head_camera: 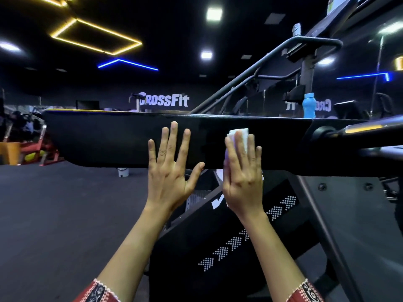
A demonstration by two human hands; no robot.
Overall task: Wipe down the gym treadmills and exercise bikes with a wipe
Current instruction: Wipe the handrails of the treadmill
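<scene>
A long black side panel (104, 138) of a gym machine runs across the middle of the head view. My left hand (172, 168) lies flat on it with fingers spread and straight. Right beside it, my right hand (243, 175) presses a white wipe (238, 132) flat against the same panel; the wipe's top edge sticks out above my fingertips. Below the panel is a black housing (239, 243) with white dotted arrow marks.
A blue bottle (308, 105) stands on the machine's top ledge at the right. Black handrails (283, 53) slope up to the upper right. Dark gym floor (65, 214) spreads to the left, with red equipment (41, 149) at the far left and a small white container (123, 172) under the panel.
</scene>
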